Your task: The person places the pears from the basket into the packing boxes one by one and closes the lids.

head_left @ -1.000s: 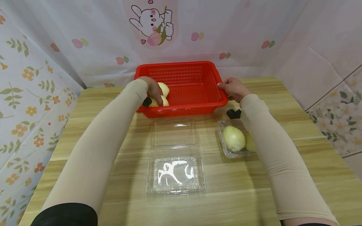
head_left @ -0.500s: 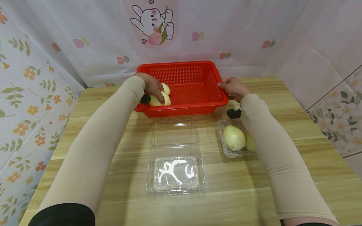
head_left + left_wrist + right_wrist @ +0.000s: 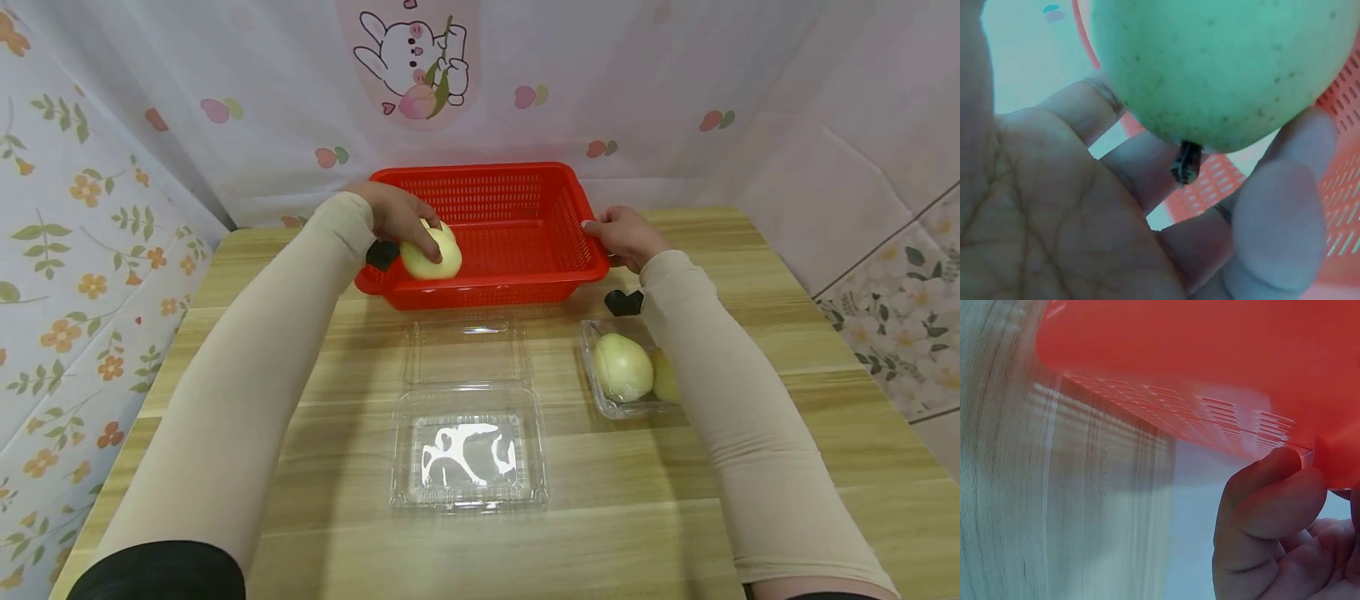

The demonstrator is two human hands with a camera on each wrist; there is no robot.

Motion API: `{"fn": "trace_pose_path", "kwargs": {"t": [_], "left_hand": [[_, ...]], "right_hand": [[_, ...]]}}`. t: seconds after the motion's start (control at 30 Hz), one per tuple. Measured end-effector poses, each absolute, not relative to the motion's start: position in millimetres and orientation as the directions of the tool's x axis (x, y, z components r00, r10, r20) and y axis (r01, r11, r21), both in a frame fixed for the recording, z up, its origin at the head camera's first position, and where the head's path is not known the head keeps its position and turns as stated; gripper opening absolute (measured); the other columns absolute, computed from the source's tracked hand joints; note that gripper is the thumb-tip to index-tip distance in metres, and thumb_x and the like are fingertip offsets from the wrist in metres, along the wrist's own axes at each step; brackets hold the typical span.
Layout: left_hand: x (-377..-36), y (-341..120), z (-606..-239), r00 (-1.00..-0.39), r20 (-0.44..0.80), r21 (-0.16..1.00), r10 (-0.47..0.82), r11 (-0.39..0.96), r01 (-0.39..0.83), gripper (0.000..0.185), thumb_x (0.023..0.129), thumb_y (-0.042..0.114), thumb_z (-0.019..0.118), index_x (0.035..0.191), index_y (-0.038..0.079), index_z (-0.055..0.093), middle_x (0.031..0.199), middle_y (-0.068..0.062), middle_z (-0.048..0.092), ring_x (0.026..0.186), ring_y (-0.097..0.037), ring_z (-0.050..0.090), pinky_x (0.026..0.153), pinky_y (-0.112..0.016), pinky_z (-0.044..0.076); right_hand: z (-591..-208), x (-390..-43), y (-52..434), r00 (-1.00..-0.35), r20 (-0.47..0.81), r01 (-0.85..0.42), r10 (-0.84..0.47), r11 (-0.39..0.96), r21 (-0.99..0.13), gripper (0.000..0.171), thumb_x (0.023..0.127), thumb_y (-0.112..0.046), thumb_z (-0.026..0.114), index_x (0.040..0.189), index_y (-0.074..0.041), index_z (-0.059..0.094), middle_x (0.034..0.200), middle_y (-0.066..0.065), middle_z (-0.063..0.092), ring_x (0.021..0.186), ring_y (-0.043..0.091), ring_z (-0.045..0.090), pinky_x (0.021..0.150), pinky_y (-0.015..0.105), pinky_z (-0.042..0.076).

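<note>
Pale yellow, finely specked skin covers the fruit (image 3: 441, 258) held in the left hand (image 3: 401, 217), fingers curled round its sides. The stem (image 3: 1186, 164) points back toward the palm, with a gap between. The basket (image 3: 487, 293) extends rightward from that hand; whether the fruit touches its floor cannot be told.

Handling, as judged: firm, moderately heavy, smooth enough to slip, and prone to bruising under hard fingertips. Recommended hold: spread fingers round the widest part (the stem is too slight to carry the weight). The basket appears light, slightly flexible plastic; the right hand (image 3: 628, 236) grips its end, thumb at the rim. Nearer the wearer, between both hands, lies an open box (image 3: 468, 492), thin and easily dented.
</note>
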State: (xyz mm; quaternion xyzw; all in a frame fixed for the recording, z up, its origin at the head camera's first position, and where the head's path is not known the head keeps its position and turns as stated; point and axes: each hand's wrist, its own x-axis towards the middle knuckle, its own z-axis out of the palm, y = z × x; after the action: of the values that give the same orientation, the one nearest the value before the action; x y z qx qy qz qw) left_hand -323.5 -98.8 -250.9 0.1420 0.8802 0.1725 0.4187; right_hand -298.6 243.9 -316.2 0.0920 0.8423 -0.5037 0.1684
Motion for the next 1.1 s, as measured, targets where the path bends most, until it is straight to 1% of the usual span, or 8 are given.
{"fn": "trace_pose_path", "kwargs": {"t": [0.17, 0.3, 0.47, 0.6, 0.67, 0.83, 0.9, 1.1], "left_hand": [[-322.0, -105.2, -245.9, -0.632, -0.651, 0.420, 0.420, 0.893, 0.161, 0.073, 0.089, 0.041, 0.070, 0.148, 0.015, 0.036, 0.122, -0.010, 0.048, 0.098, -0.022, 0.050, 0.078, -0.031, 0.041], [-322.2, -110.9, -248.3, -0.636, -0.629, 0.485, 0.448, 0.865, 0.130, 0.066, 0.090, 0.038, 0.070, 0.143, 0.013, 0.039, 0.119, -0.011, 0.049, 0.096, -0.022, 0.050, 0.074, -0.029, 0.044], [-321.7, -114.8, -256.2, -0.637, -0.616, 0.553, 0.463, 0.830, 0.070, 0.060, 0.090, 0.030, 0.071, 0.137, 0.010, 0.040, 0.119, -0.012, 0.050, 0.098, -0.022, 0.052, 0.081, -0.030, 0.048], [-320.3, -114.9, -260.4, -0.643, -0.608, 0.567, 0.467, 0.822, 0.061, 0.060, 0.089, 0.028, 0.072, 0.136, 0.008, 0.040, 0.119, -0.012, 0.050, 0.099, -0.022, 0.053, 0.091, -0.036, 0.048], [-320.4, -114.7, -261.6, -0.644, -0.602, 0.568, 0.472, 0.820, 0.070, 0.060, 0.089, 0.028, 0.072, 0.135, 0.008, 0.040, 0.119, -0.012, 0.050, 0.100, -0.022, 0.053, 0.094, -0.037, 0.047], [-319.8, -114.6, -261.8, -0.651, -0.589, 0.563, 0.478, 0.821, 0.093, 0.063, 0.088, 0.030, 0.073, 0.137, 0.008, 0.040, 0.122, -0.012, 0.047, 0.101, -0.023, 0.052, 0.087, -0.033, 0.049], [-319.2, -114.8, -261.6, -0.655, -0.586, 0.569, 0.477, 0.818, 0.086, 0.063, 0.088, 0.030, 0.073, 0.137, 0.008, 0.040, 0.124, -0.012, 0.046, 0.101, -0.023, 0.051, 0.087, -0.033, 0.050], [-317.0, -114.8, -261.5, -0.665, -0.581, 0.594, 0.469, 0.803, 0.047, 0.064, 0.090, 0.029, 0.072, 0.139, 0.007, 0.037, 0.123, -0.013, 0.047, 0.100, -0.024, 0.052, 0.094, -0.040, 0.049]], "right_hand": [[-314.6, -297.7, 243.8, -0.924, -0.382, 0.333, -0.010, 0.470, -0.817, 0.026, 0.105, -0.027, 0.050, 0.114, -0.003, 0.044, 0.117, 0.020, 0.053, 0.083, 0.022, 0.069, 0.071, 0.035, 0.060], [-315.1, -298.5, 245.0, -0.926, -0.378, 0.328, -0.012, 0.474, -0.817, 0.027, 0.105, -0.027, 0.049, 0.113, -0.002, 0.044, 0.116, 0.020, 0.052, 0.081, 0.021, 0.068, 0.071, 0.035, 0.060], [-316.1, -299.2, 245.9, -0.929, -0.371, 0.322, -0.007, 0.480, -0.816, 0.026, 0.105, -0.027, 0.049, 0.112, -0.003, 0.045, 0.115, 0.019, 0.053, 0.080, 0.021, 0.069, 0.070, 0.035, 0.060], [-315.9, -299.1, 245.5, -0.928, -0.373, 0.326, -0.003, 0.479, -0.815, 0.026, 0.105, -0.027, 0.049, 0.113, -0.003, 0.045, 0.114, 0.020, 0.054, 0.081, 0.022, 0.069, 0.070, 0.035, 0.060], [-316.1, -298.8, 245.4, -0.928, -0.374, 0.327, -0.003, 0.478, -0.815, 0.026, 0.105, -0.027, 0.049, 0.113, -0.002, 0.045, 0.114, 0.019, 0.054, 0.081, 0.022, 0.069, 0.071, 0.035, 0.060], [-315.8, -298.1, 245.4, -0.928, -0.372, 0.324, -0.006, 0.480, -0.815, 0.027, 0.105, -0.028, 0.049, 0.113, -0.002, 0.046, 0.114, 0.019, 0.055, 0.080, 0.021, 0.069, 0.071, 0.035, 0.060], [-315.8, -298.0, 245.3, -0.928, -0.372, 0.323, -0.007, 0.480, -0.815, 0.027, 0.105, -0.028, 0.049, 0.112, -0.003, 0.046, 0.114, 0.019, 0.055, 0.080, 0.020, 0.069, 0.071, 0.035, 0.060], [-316.0, -297.5, 245.0, -0.927, -0.374, 0.325, -0.009, 0.478, -0.816, 0.026, 0.105, -0.028, 0.049, 0.112, -0.003, 0.045, 0.112, 0.018, 0.054, 0.078, 0.020, 0.069, 0.070, 0.035, 0.060]]}}
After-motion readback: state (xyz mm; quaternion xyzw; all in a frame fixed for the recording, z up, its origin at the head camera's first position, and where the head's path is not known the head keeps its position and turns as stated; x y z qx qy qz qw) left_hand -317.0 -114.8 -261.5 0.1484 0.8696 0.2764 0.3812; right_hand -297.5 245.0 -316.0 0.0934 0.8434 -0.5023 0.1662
